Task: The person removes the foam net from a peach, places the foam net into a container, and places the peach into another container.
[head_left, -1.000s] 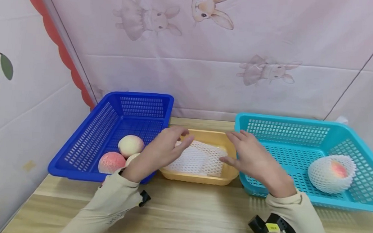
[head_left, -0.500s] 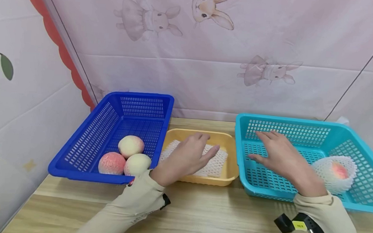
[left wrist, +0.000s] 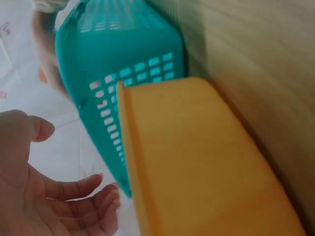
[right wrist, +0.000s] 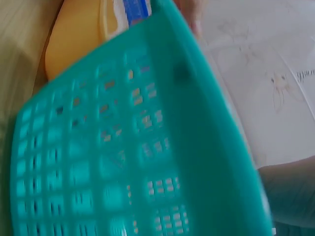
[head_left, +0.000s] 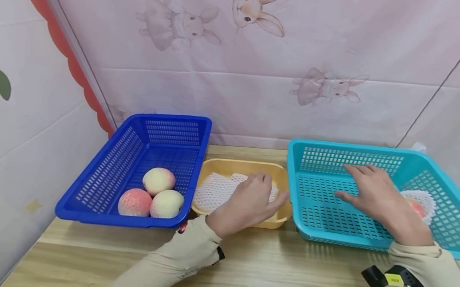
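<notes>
Above the yellow tray hovers my left hand, thumb apart and fingers loosely bent around nothing. White foam net sleeves lie in that tray, partly covered by the hand. In the left wrist view the same hand appears beside the tray's rim. My right hand is over the teal basket, its fingers spread and holding nothing. Behind its wrist a peach in a foam net sits in the basket, partly hidden by the forearm.
To the left stands a blue basket holding a pink peach and two pale ones, a rear peach and a front peach. All three containers rest on a wooden table, with a rabbit-print cloth behind.
Both hands have moved to the right: the left from the tray's left side to over its middle and right, the right from the tray's right edge to over the teal basket.
</notes>
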### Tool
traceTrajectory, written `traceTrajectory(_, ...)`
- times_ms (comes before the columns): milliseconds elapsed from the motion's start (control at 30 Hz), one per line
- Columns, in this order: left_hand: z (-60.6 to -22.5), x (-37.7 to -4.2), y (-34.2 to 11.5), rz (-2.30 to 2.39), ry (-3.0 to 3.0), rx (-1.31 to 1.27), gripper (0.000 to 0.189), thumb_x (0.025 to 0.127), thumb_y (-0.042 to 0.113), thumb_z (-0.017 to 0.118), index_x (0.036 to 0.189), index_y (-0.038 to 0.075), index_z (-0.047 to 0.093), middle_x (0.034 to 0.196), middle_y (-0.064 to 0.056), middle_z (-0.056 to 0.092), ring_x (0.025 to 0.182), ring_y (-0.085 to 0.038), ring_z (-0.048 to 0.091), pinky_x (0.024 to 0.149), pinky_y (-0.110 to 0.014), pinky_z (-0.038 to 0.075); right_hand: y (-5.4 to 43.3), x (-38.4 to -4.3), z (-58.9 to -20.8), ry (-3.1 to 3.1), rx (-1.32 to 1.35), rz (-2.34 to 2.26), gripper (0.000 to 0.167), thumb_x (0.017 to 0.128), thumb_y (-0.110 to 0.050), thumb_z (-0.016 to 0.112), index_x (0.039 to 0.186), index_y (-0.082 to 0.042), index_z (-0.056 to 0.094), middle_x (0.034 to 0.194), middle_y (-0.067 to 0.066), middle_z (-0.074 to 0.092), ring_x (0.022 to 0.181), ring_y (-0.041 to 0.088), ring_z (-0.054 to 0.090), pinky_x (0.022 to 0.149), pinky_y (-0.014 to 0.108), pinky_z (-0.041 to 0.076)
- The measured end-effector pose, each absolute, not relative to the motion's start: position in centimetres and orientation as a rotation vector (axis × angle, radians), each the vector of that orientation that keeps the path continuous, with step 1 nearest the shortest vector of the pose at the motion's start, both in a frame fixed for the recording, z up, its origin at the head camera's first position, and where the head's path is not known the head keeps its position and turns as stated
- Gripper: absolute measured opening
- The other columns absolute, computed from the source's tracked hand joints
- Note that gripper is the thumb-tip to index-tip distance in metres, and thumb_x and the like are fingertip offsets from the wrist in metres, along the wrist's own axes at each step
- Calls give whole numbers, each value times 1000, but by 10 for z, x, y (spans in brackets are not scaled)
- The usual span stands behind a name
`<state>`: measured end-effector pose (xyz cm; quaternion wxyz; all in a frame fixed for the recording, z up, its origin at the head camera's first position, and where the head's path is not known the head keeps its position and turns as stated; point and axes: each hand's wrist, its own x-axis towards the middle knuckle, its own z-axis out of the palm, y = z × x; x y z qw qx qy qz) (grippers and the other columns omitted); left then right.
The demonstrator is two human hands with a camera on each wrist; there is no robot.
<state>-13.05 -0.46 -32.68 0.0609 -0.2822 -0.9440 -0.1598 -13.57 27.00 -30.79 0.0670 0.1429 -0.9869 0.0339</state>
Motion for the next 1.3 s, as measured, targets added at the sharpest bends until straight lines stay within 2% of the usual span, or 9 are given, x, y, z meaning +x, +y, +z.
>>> traceTrajectory(133,-332,-129,6,-373,-2822,-886,64,100,53,36,101,-5,62,98,-13,63,84,-19,57,73,-27,51,292,-134,-314,-2978,345,66,78,82,-31,75,138,11,41,130,40,43,120,60,33,97,70,24)
traceTrajectory(233,-336,-129,14,-266,-2798,-883,63,98,58,32,84,4,60,86,-8,60,75,-17,53,66,-26,46,307,-131,-320,-2976,253,97,79,81,-32,75,139,7,39,133,40,38,122,62,25,98,73,17)
traceTrajectory(333,-342,-130,19,-206,-2787,-855,60,96,63,30,73,12,52,76,-4,56,69,-17,48,61,-27,39,319,-127,-326,-2948,146,168,79,80,-29,76,141,3,37,139,40,28,132,62,6,102,75,1)
traceTrajectory(400,-346,-130,21,-207,-2797,-835,60,94,66,28,73,15,48,75,-2,52,69,-16,46,62,-27,36,325,-125,-329,-2930,62,214,80,80,-26,76,142,1,34,144,39,19,135,60,-8,101,74,-8)
traceTrajectory(500,-350,-130,24,-233,-2818,-824,61,92,71,25,77,15,46,75,0,47,73,-16,43,68,-28,32,331,-124,-330,-2921,-63,274,84,80,-23,76,145,0,29,148,38,8,134,58,-18,100,74,-12)
traceTrajectory(767,-352,-127,28,-268,-2860,-806,54,93,67,31,80,15,44,74,2,41,73,-17,36,70,-28,26,344,-123,-333,-2948,-332,404,98,81,-25,74,151,2,11,147,40,7,128,66,9,96,77,16)
traceTrajectory(867,-350,-123,31,-241,-2849,-790,50,93,62,33,81,15,45,75,2,40,75,-17,35,72,-28,26,349,-121,-333,-2953,-377,437,98,82,-23,73,149,6,8,145,43,9,127,65,13,93,76,22)
traceTrajectory(1100,-346,-121,34,-193,-2867,-768,46,94,57,33,84,14,46,76,2,40,77,-17,35,72,-27,26,355,-117,-331,-3001,-334,419,91,80,-24,74,142,15,19,126,48,29,117,65,24,91,73,29)
traceTrajectory(1300,-348,-120,37,-205,-2927,-778,46,97,53,30,89,11,47,82,0,42,81,-17,34,75,-27,28,358,-119,-337,-3063,-301,422,92,77,-26,77,139,16,24,125,48,30,114,66,25,92,74,27)
